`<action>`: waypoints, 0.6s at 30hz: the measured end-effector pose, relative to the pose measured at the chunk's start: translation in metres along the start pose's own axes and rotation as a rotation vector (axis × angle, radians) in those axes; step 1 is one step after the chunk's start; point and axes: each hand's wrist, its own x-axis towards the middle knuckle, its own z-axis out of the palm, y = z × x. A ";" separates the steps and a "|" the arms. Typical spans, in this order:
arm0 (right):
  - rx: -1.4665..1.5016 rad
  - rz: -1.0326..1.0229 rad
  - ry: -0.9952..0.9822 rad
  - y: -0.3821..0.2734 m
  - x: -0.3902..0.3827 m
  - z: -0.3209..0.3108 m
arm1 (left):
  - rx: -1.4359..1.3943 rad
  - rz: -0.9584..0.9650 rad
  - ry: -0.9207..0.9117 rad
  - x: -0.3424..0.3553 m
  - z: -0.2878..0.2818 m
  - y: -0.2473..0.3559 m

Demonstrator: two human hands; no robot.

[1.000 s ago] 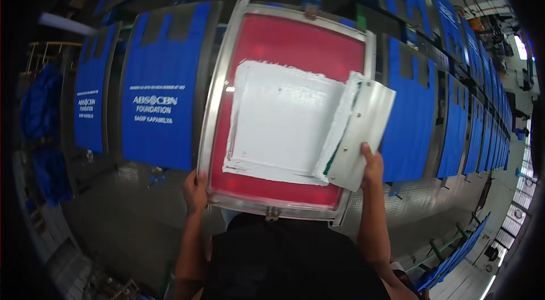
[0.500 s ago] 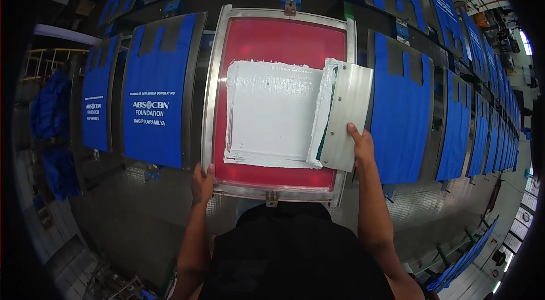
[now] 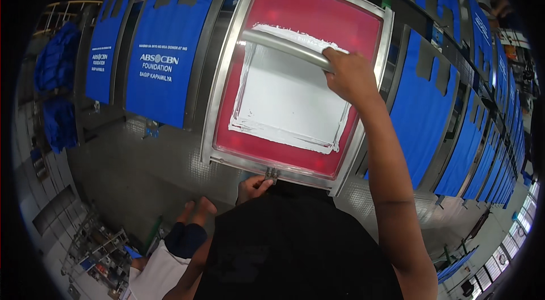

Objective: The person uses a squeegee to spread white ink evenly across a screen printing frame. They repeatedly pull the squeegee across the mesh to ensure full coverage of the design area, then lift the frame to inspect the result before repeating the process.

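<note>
In front of me a screen printing frame point(image 3: 372, 90) of bare metal holds a red mesh point(image 3: 318, 7). White ink point(image 3: 284, 98) covers a rough rectangle in the mesh's middle. My right hand point(image 3: 353, 75) is closed around the right end of a metal squeegee point(image 3: 289, 49), which lies slantwise across the far part of the ink. The squeegee's blade is hidden beneath its handle. At the frame's near edge, my left hand point(image 3: 255, 188) pinches a small metal bracket point(image 3: 272, 175). Some of its fingers are out of sight.
Blue fabric pieces with white print point(image 3: 162, 55) lie on dark boards left of the frame. More blue pieces point(image 3: 426, 101) run in a row on the right. A co-worker in a white shirt point(image 3: 162, 271) is at the lower left. Blue cloth point(image 3: 57, 67) hangs far left.
The squeegee has gone from upright at the ink's right side to slantwise across its far part. My left hand has shifted from the frame's left corner to the near bracket. The view has turned.
</note>
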 end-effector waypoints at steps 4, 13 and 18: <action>-0.115 -0.069 0.159 -0.029 -0.006 0.043 | -0.084 -0.189 0.016 0.003 0.002 0.021; 0.152 -0.039 -0.126 -0.079 -0.112 0.004 | -0.145 -0.211 -0.071 0.009 -0.005 0.012; 0.199 0.028 -0.332 -0.119 -0.129 0.008 | 0.264 -0.172 -0.094 0.013 -0.022 0.053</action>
